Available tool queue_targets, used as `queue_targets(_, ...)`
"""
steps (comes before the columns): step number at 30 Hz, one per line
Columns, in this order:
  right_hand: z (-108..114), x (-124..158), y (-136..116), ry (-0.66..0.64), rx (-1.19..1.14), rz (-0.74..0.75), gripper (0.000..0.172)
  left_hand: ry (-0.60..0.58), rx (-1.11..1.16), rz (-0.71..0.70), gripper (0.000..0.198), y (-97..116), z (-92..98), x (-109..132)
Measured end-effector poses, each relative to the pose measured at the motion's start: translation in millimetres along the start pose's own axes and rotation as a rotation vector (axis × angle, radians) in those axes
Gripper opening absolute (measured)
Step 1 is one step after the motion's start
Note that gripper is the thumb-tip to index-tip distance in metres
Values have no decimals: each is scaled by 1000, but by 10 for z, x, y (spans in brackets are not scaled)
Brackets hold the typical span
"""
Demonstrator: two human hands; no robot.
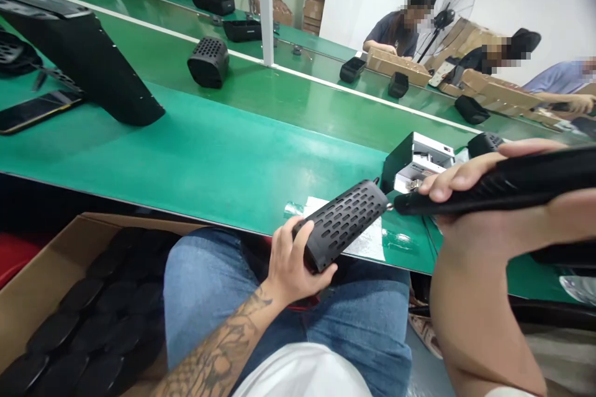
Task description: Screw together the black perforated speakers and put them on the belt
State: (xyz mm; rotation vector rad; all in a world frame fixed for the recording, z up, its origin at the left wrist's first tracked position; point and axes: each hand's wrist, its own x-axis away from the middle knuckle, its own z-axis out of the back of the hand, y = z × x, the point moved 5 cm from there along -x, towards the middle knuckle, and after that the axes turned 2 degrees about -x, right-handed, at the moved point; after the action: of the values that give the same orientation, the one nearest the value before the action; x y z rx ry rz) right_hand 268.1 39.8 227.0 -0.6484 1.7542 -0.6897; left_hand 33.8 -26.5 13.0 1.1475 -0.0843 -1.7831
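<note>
Now left hand (291,260) curled round black speaker (342,226), speaker just above lap. Right hand (484,211) clenched on black electric screwdriver (516,183), tip at speaker end. Many more speakers (84,316) sit in cardboard box (41,298) left of speaker.

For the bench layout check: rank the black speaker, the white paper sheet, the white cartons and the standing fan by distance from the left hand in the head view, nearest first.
1. Black perforated speaker: held in the left hand, touching it.
2. White paper sheet: on the green bench, just ahead and to the right.
3. White cartons: farther right, on the bench.
4. Standing fan: farthest, beyond the benches.
</note>
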Motion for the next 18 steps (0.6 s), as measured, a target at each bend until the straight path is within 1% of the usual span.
queue_targets(2, 359, -203, 130, 215, 103, 131, 57, 30, -2, 6, 93, 194, 25, 224)
queue_targets(3, 528, -282, 217, 286, 172, 170, 49, 42, 20, -5, 90, 293, 34, 331)
queue_targets(4, 664, -351, 314, 288, 241, 183, 43, 45, 47, -25, 86, 391, 36, 427)
queue_targets(6, 889, -428, 473, 234, 308, 236, 46, 8, 95, -101, 74, 571, 5, 563)
queue_targets(8, 1055, -423, 599, 180, 284, 233, 51, -113, 141, -214, 65, 721, -75, 591)
queue_targets(9, 1107, -398, 646, 159, 262, 208, 51, -172, 159, -279, 61, 782, -110, 555)
queue_targets(10, 1136, -365, 685, 138, 240, 168, 49, -210, 167, -347, 57, 832, -130, 480)
queue_targets(11, 1146, -327, 705, 123, 222, 134, 47, -223, 163, -415, 54, 872, -130, 364)
queue_targets(13, 1124, -255, 688, 112, 197, 107, 47, -220, 111, -542, 52, 926, -99, 28)
queue_targets(14, 1102, -230, 665, 110, 191, 94, 49, -251, 82, -591, 53, 937, -93, -173)
queue_targets(15, 1082, -217, 637, 117, 185, 80, 50, -357, 57, -637, 57, 938, -123, -367)
queue_targets(16, 1069, -214, 601, 134, 182, 71, 52, -495, 29, -677, 64, 925, -170, -542)
queue_targets(17, 1066, -221, 562, 161, 185, 61, 52, -582, 20, -693, 72, 899, -202, -705)
queue_targets(18, 1067, -237, 534, 182, 177, 26, 50, -638, 26, -691, 77, 865, -234, -845)
